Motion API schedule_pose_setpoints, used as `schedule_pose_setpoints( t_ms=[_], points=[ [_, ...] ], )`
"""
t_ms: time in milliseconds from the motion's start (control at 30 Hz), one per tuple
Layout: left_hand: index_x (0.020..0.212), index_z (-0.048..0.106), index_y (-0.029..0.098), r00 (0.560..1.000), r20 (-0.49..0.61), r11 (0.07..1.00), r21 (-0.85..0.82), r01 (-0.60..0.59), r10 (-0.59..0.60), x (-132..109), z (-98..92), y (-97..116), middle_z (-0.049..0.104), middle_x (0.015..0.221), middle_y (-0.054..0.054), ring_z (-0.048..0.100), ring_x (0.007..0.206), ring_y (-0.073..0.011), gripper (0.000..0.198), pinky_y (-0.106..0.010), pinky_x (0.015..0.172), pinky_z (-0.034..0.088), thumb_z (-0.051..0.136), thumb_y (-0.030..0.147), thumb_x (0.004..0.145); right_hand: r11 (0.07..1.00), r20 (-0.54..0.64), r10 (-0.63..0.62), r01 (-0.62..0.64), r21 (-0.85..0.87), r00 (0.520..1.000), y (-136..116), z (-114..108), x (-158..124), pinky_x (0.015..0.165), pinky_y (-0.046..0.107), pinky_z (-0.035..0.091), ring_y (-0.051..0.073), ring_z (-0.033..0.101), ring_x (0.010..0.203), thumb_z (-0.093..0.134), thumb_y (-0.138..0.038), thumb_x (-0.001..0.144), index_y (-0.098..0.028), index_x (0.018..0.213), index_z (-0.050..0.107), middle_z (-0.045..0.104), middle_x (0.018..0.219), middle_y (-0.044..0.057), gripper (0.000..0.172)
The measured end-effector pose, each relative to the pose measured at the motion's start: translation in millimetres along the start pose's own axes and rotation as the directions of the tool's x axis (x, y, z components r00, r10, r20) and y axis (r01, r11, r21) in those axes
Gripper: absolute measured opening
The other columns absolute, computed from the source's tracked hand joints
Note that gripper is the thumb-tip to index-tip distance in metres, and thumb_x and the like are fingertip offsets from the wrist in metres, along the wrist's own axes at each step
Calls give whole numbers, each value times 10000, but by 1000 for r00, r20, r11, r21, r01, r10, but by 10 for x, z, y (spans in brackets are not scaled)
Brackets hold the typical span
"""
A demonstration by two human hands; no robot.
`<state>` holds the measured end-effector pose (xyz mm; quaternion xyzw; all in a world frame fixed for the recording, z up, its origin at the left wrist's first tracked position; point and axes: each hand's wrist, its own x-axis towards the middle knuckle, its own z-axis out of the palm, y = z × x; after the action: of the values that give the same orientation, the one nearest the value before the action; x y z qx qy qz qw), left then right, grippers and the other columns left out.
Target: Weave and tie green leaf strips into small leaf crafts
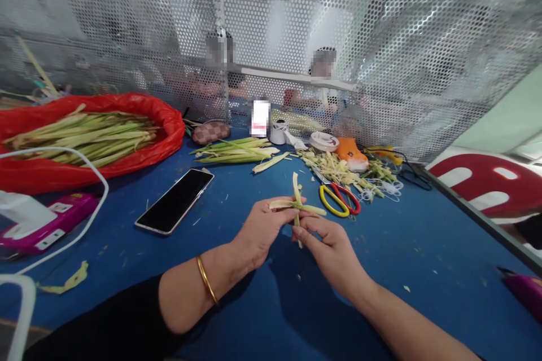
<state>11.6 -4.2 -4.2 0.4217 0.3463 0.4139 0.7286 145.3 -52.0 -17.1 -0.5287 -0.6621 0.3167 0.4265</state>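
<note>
Pale green leaf strips (297, 205) are crossed into a small plus shape, held up above the blue table. My left hand (259, 232), with a gold bangle at its wrist, pinches the crossing from the left. On the other side, my right hand (328, 245) has its thumb and fingers closed on the lower strip. Scissors (340, 200) with one yellow and one red handle lie beyond my right hand, their blades partly among leaf scraps (334, 166). A bundle of leaf strips (237, 150) rests behind my left hand.
A red plastic bag (169, 124) full of long strips stands at the left. Near it lie a dark-screened phone (175, 201) and a purple power strip (63, 220) with a white cable. Tape (324, 141) and an orange packet (351, 152) sit before a perforated metal divider (288, 22); people sit behind it.
</note>
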Motion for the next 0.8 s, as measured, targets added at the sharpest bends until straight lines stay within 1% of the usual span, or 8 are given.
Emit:
schedule_pose_setpoints(
  t_ms=[200,333,400,467,533,567,700,800],
  points=[
    [865,727,101,999,-26,1000,9,24,-23,6,9,9,737,885,-110,634,701,-153,180,-219,566,450,693,163,699,998,24,-52,53,-37,998,3,38,23,642,234,393,139,519,679,511,-273,879,-188,592,538,562,666,-1,301],
    [894,717,101,999,-8,999,6,45,-45,19,-23,43,733,834,-96,641,708,-144,202,-211,607,474,683,151,701,971,47,-102,110,-213,994,-78,-6,-38,595,225,373,128,502,619,481,-308,908,-193,617,530,558,634,-4,316],
    [902,717,101,998,13,998,7,64,-64,20,-44,67,728,806,-86,649,716,-139,224,-217,674,492,680,133,683,934,-9,-158,147,-325,987,-125,-82,-67,566,228,350,119,486,573,497,-337,906,-194,681,584,566,618,-8,281],
    [916,718,103,994,40,994,27,102,-103,14,-60,84,714,745,-69,653,685,-139,255,-242,716,507,668,129,667,923,-172,-190,116,-368,967,-146,-175,-47,550,233,339,114,472,546,527,-360,893,-199,768,636,573,611,-14,231],
    [924,718,112,985,71,986,62,152,-156,1,-63,90,695,687,-53,648,636,-144,261,-279,719,522,650,166,678,963,-317,-107,19,-269,942,-131,-252,27,548,236,346,118,472,559,544,-382,878,-198,811,658,582,626,-11,227],
    [907,717,116,980,85,981,82,173,-180,-8,-59,90,686,669,-48,643,616,-145,243,-289,709,526,647,202,690,986,-314,-18,-35,-162,949,-114,-275,75,551,237,354,120,474,572,554,-399,867,-193,802,662,591,643,-6,242],
    [727,682,121,976,70,961,203,187,-205,-42,-22,64,613,573,-14,553,514,-100,236,-235,586,485,690,354,690,929,-18,231,-215,301,973,-46,-257,209,550,241,377,105,450,578,671,-422,762,-169,706,665,638,744,18,259],
    [697,666,128,980,56,942,292,166,-190,-54,3,28,533,512,22,471,475,-82,214,-216,519,432,698,337,667,871,11,241,-221,439,970,-26,-196,206,536,237,368,95,436,563,731,-375,707,-168,654,659,621,690,4,225]
  ],
)
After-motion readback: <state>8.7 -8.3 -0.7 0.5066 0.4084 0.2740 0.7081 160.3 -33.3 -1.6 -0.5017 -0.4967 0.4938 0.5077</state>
